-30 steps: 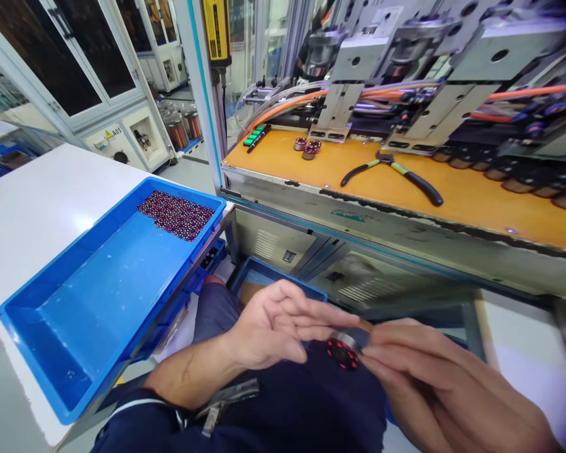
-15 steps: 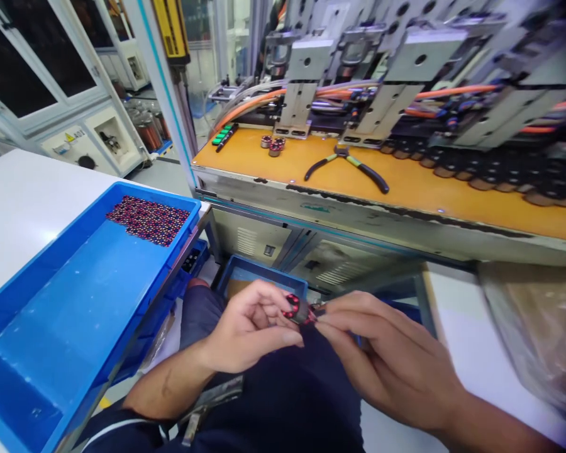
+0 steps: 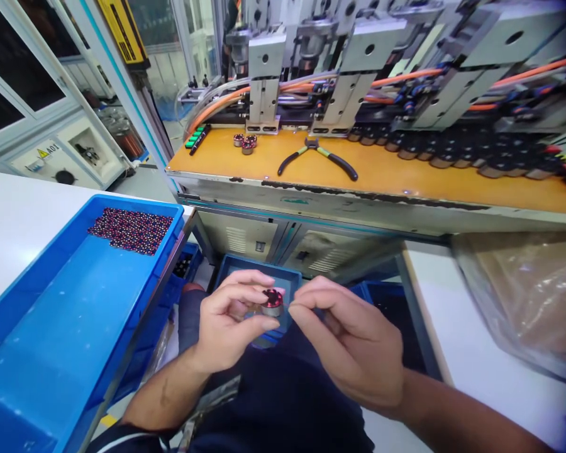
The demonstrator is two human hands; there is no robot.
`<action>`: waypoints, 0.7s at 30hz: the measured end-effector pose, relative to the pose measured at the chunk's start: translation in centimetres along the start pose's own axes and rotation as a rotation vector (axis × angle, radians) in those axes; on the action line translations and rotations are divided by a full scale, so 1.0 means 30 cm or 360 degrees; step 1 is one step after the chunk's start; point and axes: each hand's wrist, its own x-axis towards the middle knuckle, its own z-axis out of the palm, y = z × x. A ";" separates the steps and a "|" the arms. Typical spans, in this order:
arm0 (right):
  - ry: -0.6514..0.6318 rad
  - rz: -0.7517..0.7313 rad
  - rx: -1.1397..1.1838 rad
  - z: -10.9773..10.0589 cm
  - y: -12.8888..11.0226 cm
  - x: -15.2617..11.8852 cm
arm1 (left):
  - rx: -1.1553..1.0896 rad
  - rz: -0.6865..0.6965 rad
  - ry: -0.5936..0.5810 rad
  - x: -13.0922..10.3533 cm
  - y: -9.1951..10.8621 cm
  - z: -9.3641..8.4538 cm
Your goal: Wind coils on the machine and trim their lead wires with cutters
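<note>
A machine [image 3: 342, 107] with metal uprights rises behind an orange bench top [image 3: 382, 174], while a worker's two bare hands meet in front of it. One large blue tray [image 3: 70, 289] lies to the left, its far end packed with small red-and-dark parts [image 3: 129, 229], too many to count; one plastic-wrapped bundle [image 3: 532, 296] rests at right. One lower blue bin [image 3: 283, 272] shows beyond the hands.

The right hand [image 3: 353, 346] is pinched narrow, thumb against fingertips; whether anything thin lies between them cannot be told. The left hand [image 3: 231, 314] grips one round piece [image 3: 272, 303] between thumb and fingers.

On the bench, dark-topped cylinders [image 3: 434, 148] crowd too closely to count. Near them lies one pair of pliers [image 3: 311, 143], handles spread toward the worker, then one green block [image 3: 194, 135], one dark pen [image 3: 199, 142] and three small rotors [image 3: 248, 148] in a cluster.

The held round piece, just beside the right fingertips, is squat; its red-and-black face points upward, tipped slightly toward the worker, its short axis nearly upright.
</note>
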 end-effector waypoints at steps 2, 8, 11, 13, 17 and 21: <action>-0.0074 0.0248 0.0204 0.007 -0.004 -0.006 | -0.0048 -0.0057 0.0002 0.001 -0.003 -0.005; -0.0421 0.1057 0.0960 0.018 0.030 -0.021 | -0.0219 -0.0139 -0.0007 -0.002 -0.013 -0.008; -0.0484 0.1156 0.1237 0.029 0.058 -0.032 | -0.0263 -0.0150 -0.0015 -0.005 -0.013 0.000; -0.0500 0.1083 0.1372 0.039 0.070 -0.039 | -0.0261 -0.0144 -0.0025 -0.003 -0.017 0.004; -0.0298 0.0638 0.1090 0.044 0.081 -0.049 | -0.0228 -0.0227 0.0027 0.017 -0.044 -0.018; 0.0261 -0.0348 -0.0264 0.020 0.103 -0.041 | 0.0329 -0.0251 0.0499 0.025 -0.045 -0.065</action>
